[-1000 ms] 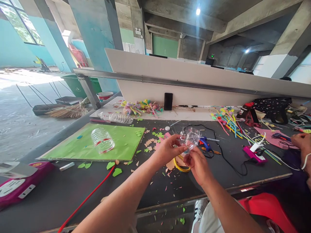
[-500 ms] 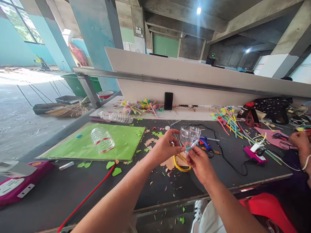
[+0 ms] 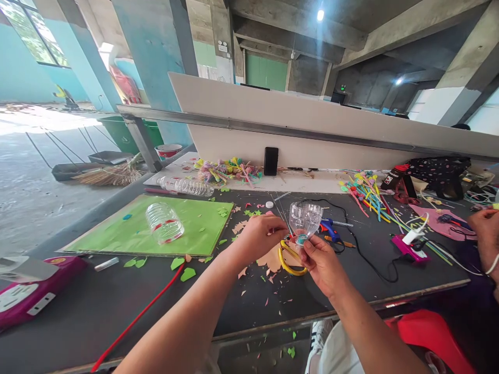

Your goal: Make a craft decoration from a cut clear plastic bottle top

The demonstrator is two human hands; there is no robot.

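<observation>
My right hand (image 3: 322, 262) pinches the neck of a clear cut-off plastic bottle top (image 3: 305, 217), its wide cut end facing up. Teal material shows at the neck. Just to its left, my left hand (image 3: 262, 236) is closed, thumb and fingers together beside the bottle top and apart from it; whatever they may hold is too small to make out. Beneath the hands lie yellow-handled scissors (image 3: 286, 265) and peach-coloured scraps (image 3: 268, 258). A blue glue gun (image 3: 329, 228) rests right behind the bottle top. A small white cap (image 3: 269, 205) sits behind my left hand.
A clear bottle piece (image 3: 163, 223) lies on a green sheet (image 3: 113, 228) at left, with another clear bottle (image 3: 187, 186) behind. A phone (image 3: 271, 161) leans on the board. Pipe cleaners (image 3: 368, 195), a pink power strip (image 3: 410, 248) and another person's hand (image 3: 485, 226) are at right.
My left hand has drawn back leftward from the bottle neck, and its fingers have curled in. My right hand still holds the bottle top in nearly the same place.
</observation>
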